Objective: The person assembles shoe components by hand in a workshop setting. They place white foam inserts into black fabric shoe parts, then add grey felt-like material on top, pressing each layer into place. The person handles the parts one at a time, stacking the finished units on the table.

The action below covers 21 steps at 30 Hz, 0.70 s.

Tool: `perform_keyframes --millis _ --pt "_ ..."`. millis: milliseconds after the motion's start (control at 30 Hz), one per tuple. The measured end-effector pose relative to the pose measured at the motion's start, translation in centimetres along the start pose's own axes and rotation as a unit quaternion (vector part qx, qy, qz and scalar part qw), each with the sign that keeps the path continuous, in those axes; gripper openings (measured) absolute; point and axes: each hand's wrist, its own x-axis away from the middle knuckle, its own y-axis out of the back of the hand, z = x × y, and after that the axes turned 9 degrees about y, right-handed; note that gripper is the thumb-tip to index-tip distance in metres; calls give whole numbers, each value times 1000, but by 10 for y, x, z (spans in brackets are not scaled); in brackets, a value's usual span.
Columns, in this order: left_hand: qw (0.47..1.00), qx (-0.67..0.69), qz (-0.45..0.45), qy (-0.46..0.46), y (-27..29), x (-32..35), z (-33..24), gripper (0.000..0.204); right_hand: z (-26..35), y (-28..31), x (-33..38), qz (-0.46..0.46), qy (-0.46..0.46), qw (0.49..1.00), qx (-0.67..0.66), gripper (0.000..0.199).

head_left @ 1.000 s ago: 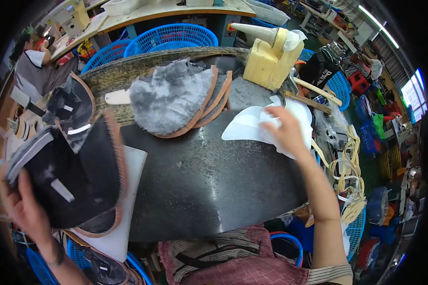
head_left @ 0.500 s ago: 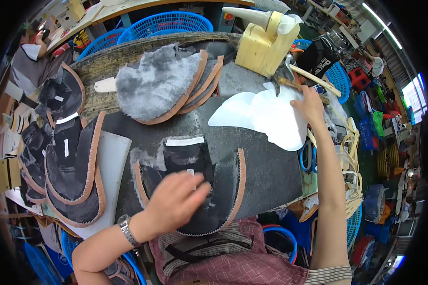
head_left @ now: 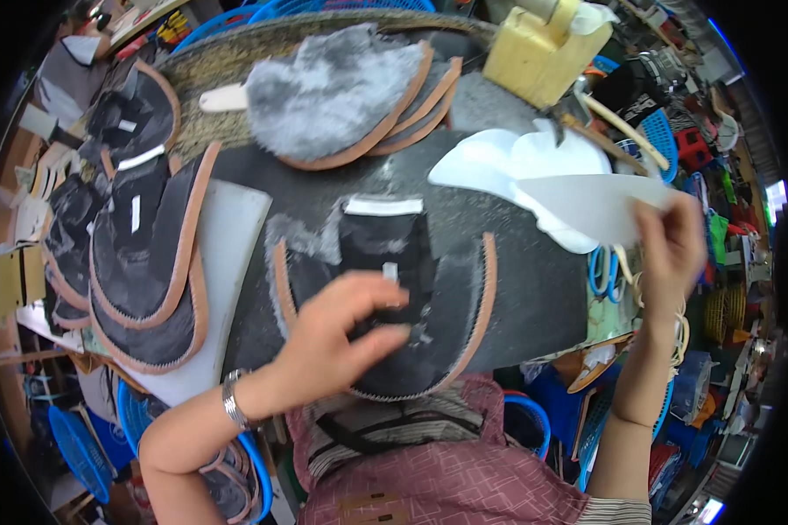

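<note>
In front of me lies a dark U-shaped slipper upper [head_left: 451, 341] with a brown stitched edge, grey fur and a white strip at its top. Over its left part hovers my left hand [head_left: 346, 324], thumb and fingers apart, holding nothing. At the right, my right hand [head_left: 672, 249] pinches the edge of a thin white curved sheet [head_left: 587, 206]. That sheet is raised over a pile of similar white sheets [head_left: 481, 162] on the table. The right fingers are slightly blurred.
Furry grey uppers [head_left: 333, 101] lie stacked at the back. More dark uppers [head_left: 144, 254] rest on a white board [head_left: 236, 236] at the left. A yellow block [head_left: 534, 61], a hammer [head_left: 600, 140] and blue-handled scissors [head_left: 604, 273] are at the right. Blue baskets stand around the table.
My right hand has lifted a white sheet off the pile, moving it right and nearer. My left hand's thumb and fingers have spread above the upper. The whole view has shifted.
</note>
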Motion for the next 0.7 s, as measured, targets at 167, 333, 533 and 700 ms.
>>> perform_keyframes --millis 167,333,533,700 --pt "920 371 29 128 7 -2 -35 60 74 -50 51 6 -217 928 -304 18" --pt "971 92 31 218 15 29 -23 49 84 -62 81 235 -412 761 -442 33" --pt "978 -102 -7 179 2 41 -1 56 78 -73 102 377 -361 801 -293 29" --pt "973 -179 3 146 -3 40 2 56 76 -77 109 423 -294 831 -212 31"
